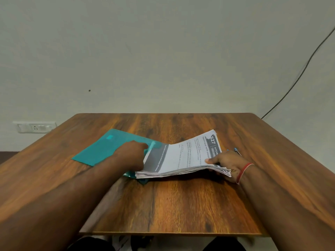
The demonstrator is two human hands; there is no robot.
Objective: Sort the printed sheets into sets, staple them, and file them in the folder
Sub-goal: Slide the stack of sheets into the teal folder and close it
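At wooden table [181,205] centre, right hand [224,162] grips right end of white printed paper stack [181,160] on teal plastic folder [108,147]; left hand [133,154] blurred, grip unclear.

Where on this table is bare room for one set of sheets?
Free: the near strip of the brown wooden table, between the thick stack of printed sheets and the front edge; also the far strip behind it. Crowded: the middle, where the stack overlaps the teal plastic folder.
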